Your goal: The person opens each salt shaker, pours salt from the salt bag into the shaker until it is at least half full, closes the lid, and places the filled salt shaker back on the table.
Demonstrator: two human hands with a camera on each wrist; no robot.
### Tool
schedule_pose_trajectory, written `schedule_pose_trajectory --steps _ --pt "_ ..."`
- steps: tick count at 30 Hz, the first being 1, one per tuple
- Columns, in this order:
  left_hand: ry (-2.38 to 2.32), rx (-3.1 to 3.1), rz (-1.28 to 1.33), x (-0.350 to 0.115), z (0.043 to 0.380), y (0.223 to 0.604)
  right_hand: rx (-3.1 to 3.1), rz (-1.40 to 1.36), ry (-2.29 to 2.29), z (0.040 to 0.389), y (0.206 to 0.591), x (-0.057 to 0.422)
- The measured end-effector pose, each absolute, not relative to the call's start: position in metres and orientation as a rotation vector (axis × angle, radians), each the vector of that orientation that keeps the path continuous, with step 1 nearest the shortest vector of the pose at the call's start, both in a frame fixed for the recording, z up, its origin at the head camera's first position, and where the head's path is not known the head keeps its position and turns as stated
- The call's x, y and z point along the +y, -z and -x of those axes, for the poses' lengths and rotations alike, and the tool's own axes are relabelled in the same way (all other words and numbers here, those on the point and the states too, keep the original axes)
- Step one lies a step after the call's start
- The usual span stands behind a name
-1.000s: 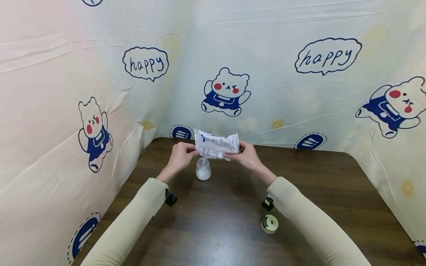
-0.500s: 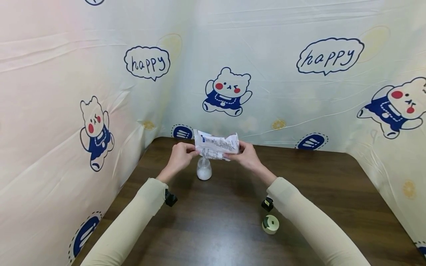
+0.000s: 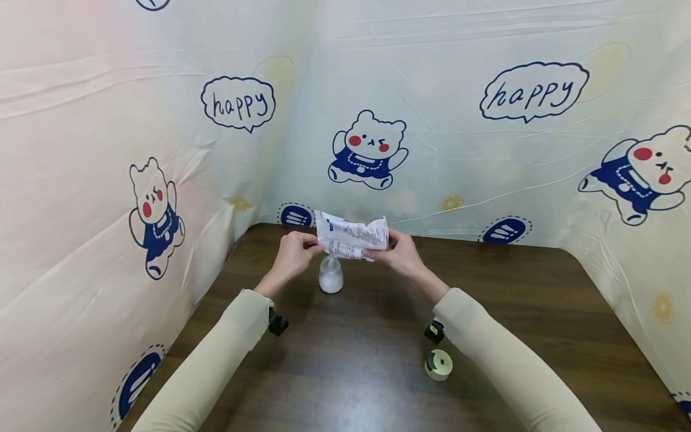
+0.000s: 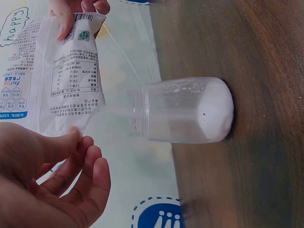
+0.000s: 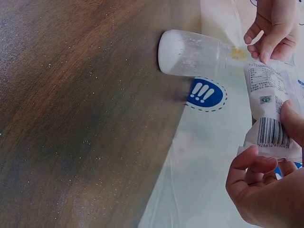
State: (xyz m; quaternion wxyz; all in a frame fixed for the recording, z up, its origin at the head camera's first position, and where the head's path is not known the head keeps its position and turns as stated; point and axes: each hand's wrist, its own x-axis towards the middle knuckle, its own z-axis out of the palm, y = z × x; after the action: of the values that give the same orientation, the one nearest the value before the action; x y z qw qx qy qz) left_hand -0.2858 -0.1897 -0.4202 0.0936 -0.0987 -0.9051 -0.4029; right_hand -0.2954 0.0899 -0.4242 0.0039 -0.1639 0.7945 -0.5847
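A white printed bag of salt (image 3: 352, 236) is held tilted above a clear glass jar (image 3: 331, 278). My left hand (image 3: 292, 257) pinches the bag's lower corner between thumb and fingers, right by the opening. At the other end, my right hand (image 3: 403, 255) grips the bag near its barcode. In the left wrist view a thin white stream (image 4: 116, 111) runs from the bag's corner into the jar's mouth. White salt (image 4: 215, 113) covers the jar's bottom, and some grains cling to its wall. The jar stands upright on the table.
A pale green round lid (image 3: 439, 365) lies on the brown wooden table (image 3: 345, 360), near the right forearm. Scattered white grains dot the tabletop in the right wrist view. A printed curtain (image 3: 432, 120) hangs behind the table and along both sides.
Both hands keep the bag in nearly the same place over the jar. The view shifts slightly; little else visibly differs.
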Motion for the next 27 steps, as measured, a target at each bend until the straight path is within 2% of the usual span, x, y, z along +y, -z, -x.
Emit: schedule_pose_trajectory --steps 27 --pt "1.169 -2.691 0.304 -0.1906 0.2847 0.4189 2.459 0.517 1.851 0.295 0.4245 0.0891"
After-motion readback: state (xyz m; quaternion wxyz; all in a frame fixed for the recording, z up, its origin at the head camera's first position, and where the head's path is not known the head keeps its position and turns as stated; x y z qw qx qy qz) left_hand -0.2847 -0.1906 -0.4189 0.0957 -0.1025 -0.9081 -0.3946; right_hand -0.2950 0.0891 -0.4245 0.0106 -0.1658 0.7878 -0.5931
